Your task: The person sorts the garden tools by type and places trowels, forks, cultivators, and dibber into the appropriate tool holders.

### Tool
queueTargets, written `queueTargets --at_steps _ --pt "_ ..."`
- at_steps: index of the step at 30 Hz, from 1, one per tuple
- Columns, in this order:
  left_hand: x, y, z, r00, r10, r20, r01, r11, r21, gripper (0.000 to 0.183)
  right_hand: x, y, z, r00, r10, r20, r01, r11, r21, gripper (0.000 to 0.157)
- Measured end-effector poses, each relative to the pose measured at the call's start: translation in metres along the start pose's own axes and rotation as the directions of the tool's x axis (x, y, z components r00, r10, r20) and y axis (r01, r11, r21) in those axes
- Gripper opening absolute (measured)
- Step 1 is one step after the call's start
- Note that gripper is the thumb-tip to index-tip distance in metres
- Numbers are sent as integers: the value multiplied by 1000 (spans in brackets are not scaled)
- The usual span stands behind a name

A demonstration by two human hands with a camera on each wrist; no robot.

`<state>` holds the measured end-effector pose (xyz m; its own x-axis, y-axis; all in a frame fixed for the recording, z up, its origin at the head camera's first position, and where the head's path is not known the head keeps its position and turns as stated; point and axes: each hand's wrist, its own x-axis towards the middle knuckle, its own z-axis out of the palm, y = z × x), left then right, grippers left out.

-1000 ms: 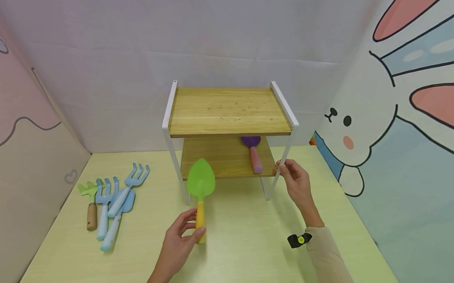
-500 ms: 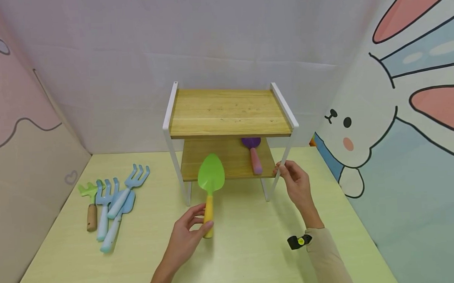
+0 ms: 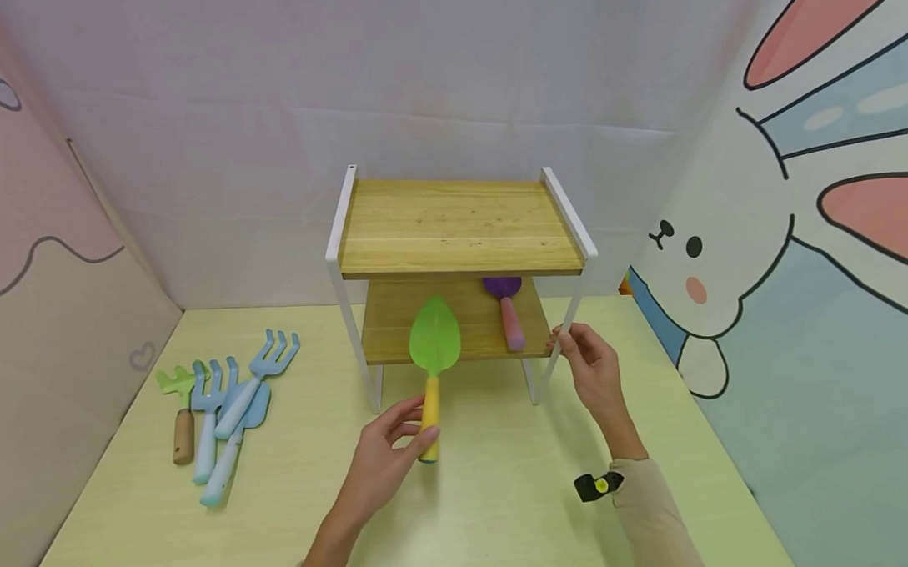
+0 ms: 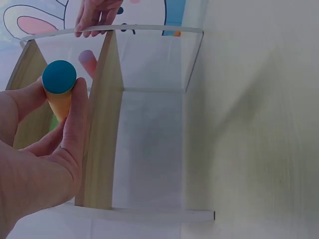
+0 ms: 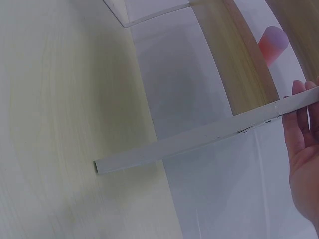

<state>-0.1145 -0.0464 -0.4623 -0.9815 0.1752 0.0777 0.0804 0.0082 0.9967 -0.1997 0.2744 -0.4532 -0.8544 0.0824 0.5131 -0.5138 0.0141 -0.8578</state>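
My left hand (image 3: 388, 457) pinches the yellow handle of a garden trowel (image 3: 435, 338) with a green blade. The blade overlaps the front of the lower shelf in the head view. From the left wrist, the handle's teal end cap (image 4: 59, 76) faces the camera between thumb and fingers. My right hand (image 3: 592, 366) grips the front right white leg (image 5: 199, 137) of a two-tier wooden shelf (image 3: 459, 225), near the lower board. On that lower board lies a purple trowel with a pink handle (image 3: 512, 323), its blade partly hidden by the upper board.
At the left of the table (image 3: 507, 515) lie a small green rake (image 3: 182, 410) with a wooden handle, a blue hand fork (image 3: 206, 426), another blue fork (image 3: 254, 378) and a blue shovel (image 3: 234, 445), partly overlapping. A fabric backdrop (image 3: 454, 75) stands behind the shelf.
My left hand has carried the green trowel right and forward, from the shelf's front left toward the middle of the lower board. The right hand has stayed at the leg.
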Motion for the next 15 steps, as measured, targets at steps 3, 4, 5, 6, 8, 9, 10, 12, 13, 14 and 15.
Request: queueTargets --at_steps 3,4,5,6,8,9,10,12,13,14,15 --pt "4 3 2 999 -31 14 31 1000 -2 48 0 0 0 1000 1 -2 -1 1000 2 17" --pt "5 4 3 999 -38 18 38 999 -3 50 0 0 0 1000 0 -2 0 1000 4 17" --pt "6 5 3 999 -45 22 45 999 -5 51 0 1 0 1000 0 -2 0 1000 7 17" --pt "8 6 4 998 -51 27 51 999 -6 51 0 1 -1 1000 -2 1 2 1000 7 17" --pt "10 8 5 998 -61 34 61 998 -14 52 -1 1 0 1000 -6 3 6 1000 8 17" --pt "11 9 6 997 -64 37 65 998 -20 52 -1 1 0 1000 -9 4 9 1000 9 17" --pt "12 10 6 997 -71 41 72 997 -28 53 -1 1 0 1000 -9 4 9 1000 8 17" --pt "15 11 7 995 -83 48 85 996 -39 53 -1 1 0 1000 -10 4 10 1000 6 17" --pt "16 11 8 995 -88 51 91 995 -47 53 -1 1 0 1000 -9 2 9 1000 7 16" --pt "17 12 8 994 -94 53 97 994 -56 53 0 1 0 1000 -9 1 9 1000 6 16" --pt "18 12 9 993 -102 54 105 993 -61 54 0 1 0 1000 -8 1 8 1000 6 16"
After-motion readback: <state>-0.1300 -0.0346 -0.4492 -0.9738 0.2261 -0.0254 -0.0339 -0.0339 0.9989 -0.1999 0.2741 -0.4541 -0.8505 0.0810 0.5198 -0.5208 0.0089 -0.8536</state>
